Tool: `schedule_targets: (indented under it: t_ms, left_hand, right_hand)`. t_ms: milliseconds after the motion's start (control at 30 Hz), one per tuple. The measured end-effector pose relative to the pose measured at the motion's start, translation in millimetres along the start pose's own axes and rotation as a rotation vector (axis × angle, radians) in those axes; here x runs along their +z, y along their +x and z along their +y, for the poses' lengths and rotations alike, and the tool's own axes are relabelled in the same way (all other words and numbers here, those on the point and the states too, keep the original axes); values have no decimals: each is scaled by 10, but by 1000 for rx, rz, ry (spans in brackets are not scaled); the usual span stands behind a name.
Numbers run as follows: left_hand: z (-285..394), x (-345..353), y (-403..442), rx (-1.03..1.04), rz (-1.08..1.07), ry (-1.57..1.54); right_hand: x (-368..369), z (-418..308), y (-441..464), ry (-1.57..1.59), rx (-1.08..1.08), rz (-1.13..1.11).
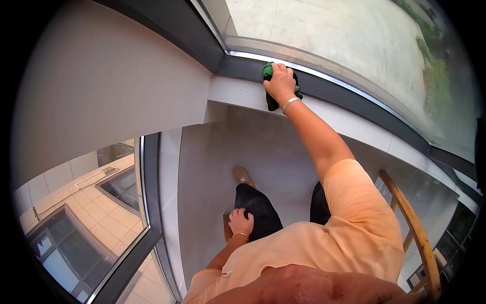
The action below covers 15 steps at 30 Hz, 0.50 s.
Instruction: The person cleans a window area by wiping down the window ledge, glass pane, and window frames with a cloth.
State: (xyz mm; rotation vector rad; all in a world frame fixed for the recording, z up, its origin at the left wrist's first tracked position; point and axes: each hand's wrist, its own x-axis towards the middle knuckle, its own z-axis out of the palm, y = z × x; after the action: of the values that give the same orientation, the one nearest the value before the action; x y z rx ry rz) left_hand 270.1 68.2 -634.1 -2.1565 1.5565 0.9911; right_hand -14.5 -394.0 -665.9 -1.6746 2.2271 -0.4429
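My right hand (281, 82) is closed over a dark green and black cloth (272, 101), pressed against the dark window frame (324, 91) above the white sill. A silvery bangle circles that wrist. Part of the cloth hangs down over the sill (238, 92), and the palm side is hidden. Lower down, my left hand (240, 223) rests on my black-trousered knee, fingers somewhat apart and holding nothing. A brown wooden edge (227, 228) shows just beside it.
Beyond the glass lies pale paving (344, 40) with green plants. A second window (147, 187) stands at the left, overlooking a tiled wall. A curved wooden rail (412, 223) runs along my right side. My shoe (243, 174) is on the grey floor (212, 162).
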Motion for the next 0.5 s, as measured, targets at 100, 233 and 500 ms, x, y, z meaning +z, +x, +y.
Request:
schedule_targets:
  t_ms: [100, 233, 500]
  left_hand:
    - [115, 27, -70, -1, 30, 0]
    - [115, 132, -96, 2, 45, -4]
    - [336, 78, -5, 12, 6, 35]
  right_hand:
    - [110, -631, 163, 25, -51, -39]
    - [315, -1098, 401, 54, -129, -103]
    - [-469, -814, 271, 108, -509, -865]
